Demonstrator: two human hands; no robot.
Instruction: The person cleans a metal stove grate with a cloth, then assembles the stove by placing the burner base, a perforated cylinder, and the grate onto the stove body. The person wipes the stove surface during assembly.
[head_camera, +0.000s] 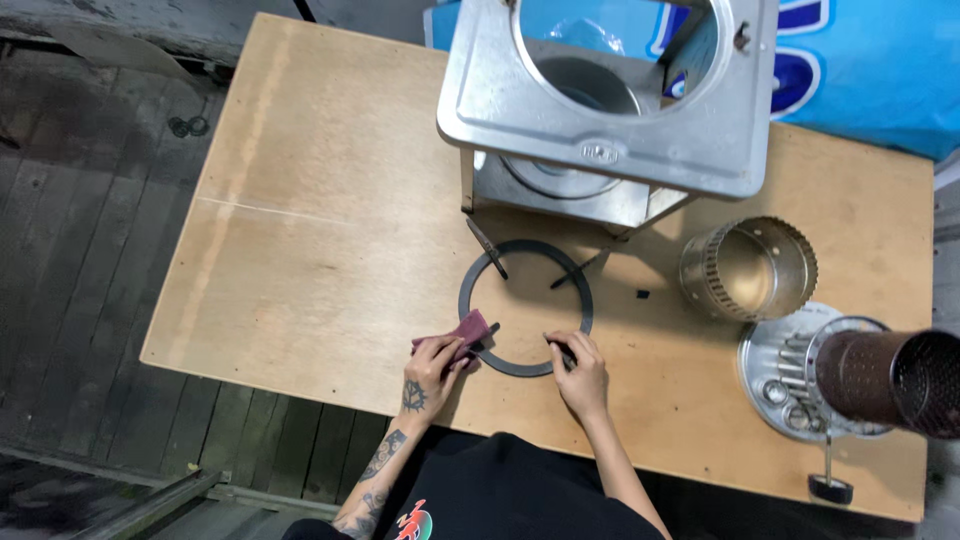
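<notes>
A flat black metal ring (526, 252) with thin legs pointing inward lies on the plywood table (330, 210), near its front edge. My left hand (434, 366) presses a maroon scouring pad (468, 328) against the ring's lower left part. My right hand (579, 371) pinches the ring's lower right edge and holds it flat.
A square galvanized metal housing (600, 150) with a round opening stands just behind the ring. To the right sit a shiny toothed metal cylinder (748, 268), a round metal plate (785, 385) and a dark perforated tube (895, 380). A blue sack (870, 70) lies at the back right.
</notes>
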